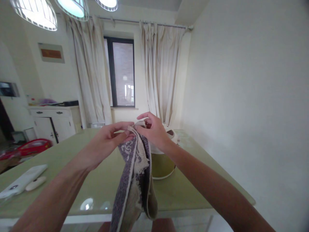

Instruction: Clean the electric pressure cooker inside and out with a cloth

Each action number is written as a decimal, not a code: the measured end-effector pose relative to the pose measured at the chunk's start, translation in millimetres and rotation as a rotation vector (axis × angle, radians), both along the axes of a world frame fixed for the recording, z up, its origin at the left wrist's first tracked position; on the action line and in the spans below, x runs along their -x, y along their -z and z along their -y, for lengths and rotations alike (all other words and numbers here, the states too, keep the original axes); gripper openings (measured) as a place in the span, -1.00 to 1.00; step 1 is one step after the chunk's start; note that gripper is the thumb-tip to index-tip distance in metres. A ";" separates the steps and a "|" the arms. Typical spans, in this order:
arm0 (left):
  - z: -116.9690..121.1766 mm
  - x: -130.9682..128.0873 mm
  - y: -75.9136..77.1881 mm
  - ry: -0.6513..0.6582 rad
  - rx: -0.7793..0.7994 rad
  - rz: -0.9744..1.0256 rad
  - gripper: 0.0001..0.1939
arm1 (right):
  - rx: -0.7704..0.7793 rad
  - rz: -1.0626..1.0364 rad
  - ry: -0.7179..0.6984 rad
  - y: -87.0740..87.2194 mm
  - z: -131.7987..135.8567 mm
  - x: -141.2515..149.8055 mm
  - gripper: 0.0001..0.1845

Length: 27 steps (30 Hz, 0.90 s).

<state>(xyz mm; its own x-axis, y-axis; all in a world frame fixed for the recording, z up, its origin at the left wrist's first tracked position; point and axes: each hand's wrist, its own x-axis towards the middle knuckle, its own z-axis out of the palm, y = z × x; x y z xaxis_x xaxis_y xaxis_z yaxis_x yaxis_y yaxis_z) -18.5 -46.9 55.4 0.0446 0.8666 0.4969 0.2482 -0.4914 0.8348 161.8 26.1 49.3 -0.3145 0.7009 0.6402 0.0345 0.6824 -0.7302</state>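
Observation:
A towel (130, 180), grey-purple with a beige pattern and frayed pale patches, hangs in loose folds down past the table's front edge. My left hand (116, 133) pinches its top from the left, thumb and fingers on the bunched cloth. On the other side my right hand (154, 130) grips the same gathered top, index finger raised a little. Just behind the towel and right hand stands a round container (164, 166) with a white upper part and an olive-green body, partly hidden by the hand and forearm.
The pale green glossy table (193, 187) reaches to the right wall. On its left lie a white flat device (24, 180) and a small cream oval object (36, 183). Beyond are a white cabinet (65, 120), a red basket (35, 146) and curtains (159, 67) beside a window.

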 end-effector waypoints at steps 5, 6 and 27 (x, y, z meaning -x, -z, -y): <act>-10.0 5.4 7.1 -0.234 -0.232 -0.193 -0.76 | 0.040 -0.082 -0.112 1.0 0.2 -4.9 -0.53; -12.9 6.0 8.0 -0.285 -0.301 -0.240 -0.76 | 0.043 -0.089 -0.107 1.3 0.2 -5.0 -0.51; 12.3 31.7 -29.5 -0.711 -0.533 -0.686 -0.63 | 0.256 0.130 -0.029 182.7 95.9 -6.0 0.19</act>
<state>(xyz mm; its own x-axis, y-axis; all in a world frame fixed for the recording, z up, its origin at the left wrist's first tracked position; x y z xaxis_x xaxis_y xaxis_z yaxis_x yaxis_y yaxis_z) -50.2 -59.2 84.9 0.0312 0.4883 0.8721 0.9409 -0.3088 0.1393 167.8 -69.8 -133.4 -0.4043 0.8241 0.3967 0.1221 0.4785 -0.8696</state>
